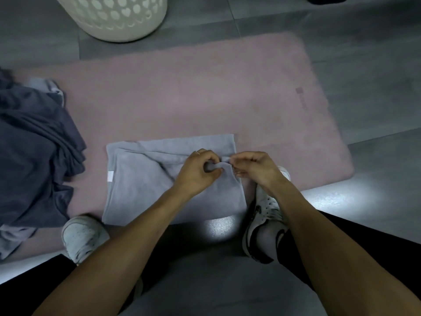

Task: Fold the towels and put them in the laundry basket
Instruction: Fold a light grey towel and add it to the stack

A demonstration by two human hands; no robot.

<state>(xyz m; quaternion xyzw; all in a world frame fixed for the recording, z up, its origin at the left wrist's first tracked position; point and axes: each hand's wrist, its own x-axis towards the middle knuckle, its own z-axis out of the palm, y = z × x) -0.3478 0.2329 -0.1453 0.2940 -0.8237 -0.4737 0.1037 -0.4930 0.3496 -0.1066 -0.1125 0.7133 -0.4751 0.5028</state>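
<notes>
A light grey towel [141, 179], partly folded, lies on the near edge of a pink mat [205, 94]. My left hand [198, 172] and my right hand [255, 167] meet over the towel's right side, and both pinch a small raised bunch of its fabric between thumb and fingers. A white tag shows on the towel's left edge. The white laundry basket [114, 17], with heart-shaped holes, stands on the floor beyond the mat at the top left.
A heap of dark blue-grey towels [34, 144] lies at the left, half on the mat. My two white shoes [84, 236] [266, 213] flank the towel's near edge. Grey floor tiles surround the mat.
</notes>
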